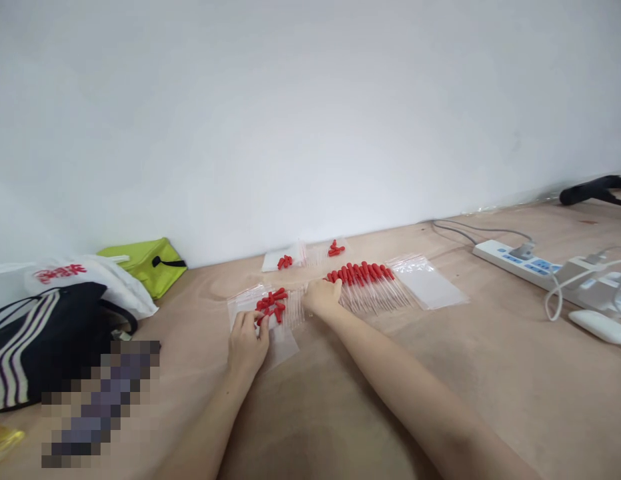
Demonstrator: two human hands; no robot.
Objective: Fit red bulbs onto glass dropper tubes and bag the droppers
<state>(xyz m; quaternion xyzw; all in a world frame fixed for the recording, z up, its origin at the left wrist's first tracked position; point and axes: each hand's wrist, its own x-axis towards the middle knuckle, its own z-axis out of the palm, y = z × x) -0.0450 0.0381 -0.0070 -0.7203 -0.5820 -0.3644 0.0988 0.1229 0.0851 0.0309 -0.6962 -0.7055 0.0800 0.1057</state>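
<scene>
My left hand [248, 343] is at a small pile of red rubber caps [273, 301] on a clear zip bag [283, 348], thumb and fingertips closed around a red cap. My right hand [320, 296] is closed at the left end of a row of red-capped clear tubes [365, 275]; what its fingers hold is hidden. Between my hands lie thin clear tubes without caps [296, 308]. To the right of the capped row is a white zip bag [430, 283].
Behind my hands lie more red caps [285, 262] on bags near the wall. At right are a power strip [520, 261] with plugs, cables and a white device [599, 326]. A black striped bag [50, 347] and a green bag [150, 263] sit at left.
</scene>
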